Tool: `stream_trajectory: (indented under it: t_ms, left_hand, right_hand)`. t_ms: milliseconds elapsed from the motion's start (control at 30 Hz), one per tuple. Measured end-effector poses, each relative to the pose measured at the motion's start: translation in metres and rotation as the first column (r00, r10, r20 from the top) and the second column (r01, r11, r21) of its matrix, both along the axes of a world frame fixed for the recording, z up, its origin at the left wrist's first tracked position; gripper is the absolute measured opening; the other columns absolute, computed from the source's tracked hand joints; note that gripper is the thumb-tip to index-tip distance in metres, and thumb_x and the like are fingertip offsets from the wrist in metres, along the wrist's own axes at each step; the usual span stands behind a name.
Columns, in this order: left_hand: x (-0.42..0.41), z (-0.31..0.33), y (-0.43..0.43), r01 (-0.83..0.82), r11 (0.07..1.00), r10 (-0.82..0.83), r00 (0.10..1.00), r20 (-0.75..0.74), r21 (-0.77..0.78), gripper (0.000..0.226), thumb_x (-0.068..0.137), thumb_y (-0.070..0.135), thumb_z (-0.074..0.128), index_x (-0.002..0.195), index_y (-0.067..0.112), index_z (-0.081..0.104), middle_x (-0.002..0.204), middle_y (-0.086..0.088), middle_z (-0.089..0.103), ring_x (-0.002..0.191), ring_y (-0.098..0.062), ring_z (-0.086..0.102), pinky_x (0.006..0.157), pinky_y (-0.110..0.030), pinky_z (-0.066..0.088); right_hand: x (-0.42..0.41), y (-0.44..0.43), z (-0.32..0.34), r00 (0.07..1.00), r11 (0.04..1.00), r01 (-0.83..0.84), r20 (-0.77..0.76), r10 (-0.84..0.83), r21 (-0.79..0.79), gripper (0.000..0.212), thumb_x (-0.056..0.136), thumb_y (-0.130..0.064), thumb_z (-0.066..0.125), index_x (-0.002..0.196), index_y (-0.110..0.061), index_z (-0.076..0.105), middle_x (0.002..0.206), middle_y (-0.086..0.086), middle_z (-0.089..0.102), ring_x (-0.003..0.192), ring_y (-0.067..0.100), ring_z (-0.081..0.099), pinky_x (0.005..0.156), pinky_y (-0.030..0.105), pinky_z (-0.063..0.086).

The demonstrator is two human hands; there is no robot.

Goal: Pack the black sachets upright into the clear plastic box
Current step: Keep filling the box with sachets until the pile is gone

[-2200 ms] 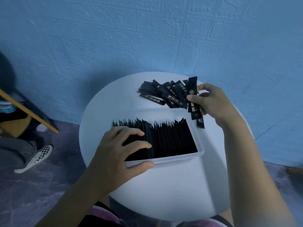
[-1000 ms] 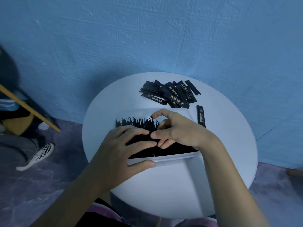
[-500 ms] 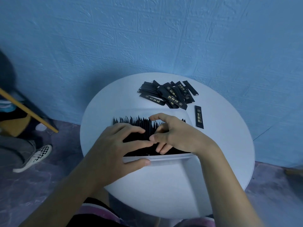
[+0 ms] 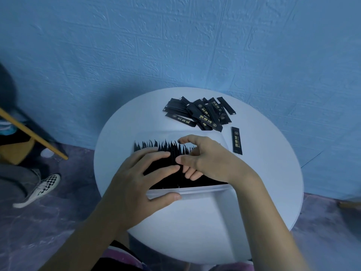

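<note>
A clear plastic box (image 4: 203,190) stands in the middle of the round white table (image 4: 195,222), packed with a row of upright black sachets (image 4: 152,146). My left hand (image 4: 134,182) lies over the left part of the row, fingers spread on the sachet tops and thumb against the box's front wall. My right hand (image 4: 211,159) is over the middle of the row, index finger and thumb pinching a black sachet among the others. A loose pile of black sachets (image 4: 203,114) lies flat behind the box. One single sachet (image 4: 236,139) lies to the box's right.
A blue textured wall rises right behind the table. On the floor to the left are another person's checkered shoe (image 4: 39,189) and a slanted wooden bar (image 4: 33,133). The table's near part in front of the box is bare white surface.
My right hand came from the loose pile with sachets down into the box's row, leaving one sachet on the table to the right. My left hand stayed on the box.
</note>
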State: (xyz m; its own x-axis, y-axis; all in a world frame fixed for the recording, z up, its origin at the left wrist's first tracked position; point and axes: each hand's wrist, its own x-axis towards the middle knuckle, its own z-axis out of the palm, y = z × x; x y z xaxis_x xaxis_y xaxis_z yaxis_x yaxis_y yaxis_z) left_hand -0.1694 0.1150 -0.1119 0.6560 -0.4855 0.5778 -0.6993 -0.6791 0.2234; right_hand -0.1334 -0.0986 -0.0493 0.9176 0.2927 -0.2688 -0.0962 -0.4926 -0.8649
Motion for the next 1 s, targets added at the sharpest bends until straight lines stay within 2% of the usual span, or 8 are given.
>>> stream_trajectory:
  t_ms: [100,233,300,467,600,733,867,1000]
  left_hand:
    - [0.0012,0.0002,-0.0007,-0.008,1.0,0.008,1.0,-0.002,-0.01,0.053,0.089,0.062,0.06,0.119,0.021,0.073,0.126,0.002,0.063,0.117,-0.024,0.057,0.096,-0.044,0.05]
    - [0.0017,0.0005,0.0,-0.018,1.0,0.018,1.0,0.002,-0.023,0.053,0.087,0.063,0.061,0.117,0.021,0.073,0.123,0.003,0.064,0.111,-0.022,0.057,0.092,-0.043,0.05]
    - [0.0018,-0.0006,-0.0001,-0.023,0.999,0.024,1.0,0.017,-0.024,0.053,0.088,0.064,0.06,0.116,0.021,0.074,0.122,0.002,0.064,0.11,-0.022,0.057,0.093,-0.044,0.049]
    - [0.0011,-0.0029,-0.0013,-0.06,0.998,0.061,0.996,0.069,-0.006,0.05,0.085,0.061,0.065,0.115,0.021,0.075,0.123,-0.003,0.065,0.119,-0.03,0.057,0.106,-0.058,0.04]
    - [-0.001,-0.0026,-0.0004,-0.065,0.997,0.066,0.997,0.03,-0.032,0.051,0.084,0.061,0.065,0.115,0.022,0.074,0.123,-0.001,0.065,0.117,-0.026,0.058,0.104,-0.052,0.045]
    - [-0.0006,-0.0022,-0.0013,-0.076,0.996,0.076,0.997,0.007,-0.049,0.052,0.083,0.064,0.064,0.114,0.024,0.075,0.122,0.001,0.065,0.115,-0.025,0.058,0.1,-0.049,0.048]
    - [-0.0006,-0.0023,-0.0026,-0.066,0.996,0.067,0.998,0.015,-0.065,0.051,0.083,0.062,0.065,0.112,0.021,0.076,0.12,-0.001,0.065,0.114,-0.025,0.058,0.1,-0.047,0.048]
    - [-0.0007,-0.0039,-0.0029,-0.051,0.996,0.053,0.998,0.023,-0.073,0.05,0.081,0.059,0.069,0.112,0.019,0.075,0.121,-0.001,0.064,0.116,-0.026,0.055,0.101,-0.045,0.046]
  right_hand:
    - [-0.0004,0.0026,0.0001,1.0,1.0,-0.01,0.002,0.01,-0.005,0.055,0.095,-0.02,0.068,0.144,-0.02,0.045,0.076,0.007,0.072,0.067,0.021,0.073,0.07,0.031,0.062]
    - [0.0005,0.0046,-0.0004,1.0,1.0,0.01,0.009,-0.011,0.027,0.049,0.095,-0.017,0.067,0.141,-0.02,0.048,0.074,0.005,0.07,0.067,0.022,0.073,0.076,0.037,0.063]
    - [0.0009,0.0051,-0.0026,0.999,1.0,0.024,0.029,-0.025,0.015,0.047,0.095,-0.018,0.066,0.139,-0.02,0.05,0.072,0.003,0.07,0.067,0.021,0.073,0.077,0.038,0.063]
    - [-0.0023,0.0036,-0.0003,0.998,0.995,0.0,0.055,0.005,-0.098,0.055,0.094,-0.026,0.067,0.145,-0.024,0.046,0.078,0.003,0.074,0.069,0.019,0.074,0.081,0.037,0.062]
    - [-0.0047,0.0046,-0.0023,0.998,0.993,0.001,0.068,0.008,-0.121,0.055,0.096,-0.023,0.065,0.146,-0.022,0.044,0.079,0.002,0.075,0.069,0.018,0.075,0.083,0.038,0.061]
    - [-0.0037,0.0017,-0.0062,0.999,0.999,0.014,0.043,-0.012,-0.044,0.056,0.095,-0.019,0.066,0.147,-0.018,0.045,0.079,0.004,0.074,0.072,0.019,0.075,0.084,0.039,0.061]
    - [-0.0031,0.0009,-0.006,1.0,1.0,0.027,0.006,-0.027,0.004,0.056,0.095,-0.017,0.068,0.147,-0.013,0.047,0.08,0.007,0.073,0.072,0.019,0.074,0.078,0.034,0.063]
    - [-0.0048,0.0033,-0.0045,1.0,0.999,0.021,-0.018,-0.021,-0.026,0.049,0.096,-0.021,0.065,0.142,-0.011,0.049,0.075,0.006,0.074,0.07,0.019,0.075,0.075,0.032,0.063]
